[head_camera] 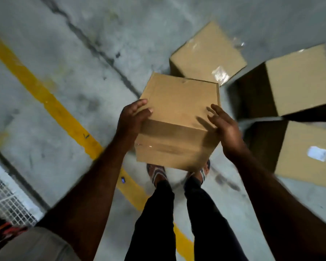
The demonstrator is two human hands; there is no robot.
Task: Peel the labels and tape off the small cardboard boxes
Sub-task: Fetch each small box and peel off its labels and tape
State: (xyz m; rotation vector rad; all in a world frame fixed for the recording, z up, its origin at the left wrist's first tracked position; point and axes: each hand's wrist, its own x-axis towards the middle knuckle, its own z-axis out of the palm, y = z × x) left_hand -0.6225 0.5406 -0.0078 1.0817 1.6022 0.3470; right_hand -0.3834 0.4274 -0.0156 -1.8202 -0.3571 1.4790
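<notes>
Closest in, at 6 o'clock: black trousers (154, 223) and striped sandals (157, 173) on grey concrete floor (64, 44), with grey shirt hem (35, 245) at 7 o'clock. Both bare forearms reaching from the lower corners toward the middle.

Dead centre, held above the feet: small cardboard box (179, 110), closed, tilted with its top face toward the camera. Clamped on its left side by left hand (132, 117), thumb laid over the top edge, fingers along the left wall. Pressed at its right near corner by right hand (224, 127), palm to the cardboard, fingers straight and spread, tips off the top face. Hands apart, box between them. Across the near face, a glossy band of clear tape (158, 147), blurred; no telling where its ends lie.

At 12 o'clock on the floor, just beyond the held one: second cardboard box (205, 53), with crumpled clear tape patch (219, 73) at its near corner and loose film (237, 43) at its far corner. At 2 o'clock: third cardboard box (298, 81), left side in shadow. At 4 o'clock: fourth cardboard box (300, 166) bearing white label (317, 153) on its top face, print too blurred to read.

From 10 o'clock down to 6 o'clock: yellow floor line (45, 95), worn, passing under the left forearm and behind the legs. From 11 o'clock toward the centre: dark joint (94, 48) in the concrete. At 8 o'clock: white wire mesh (5, 200).
</notes>
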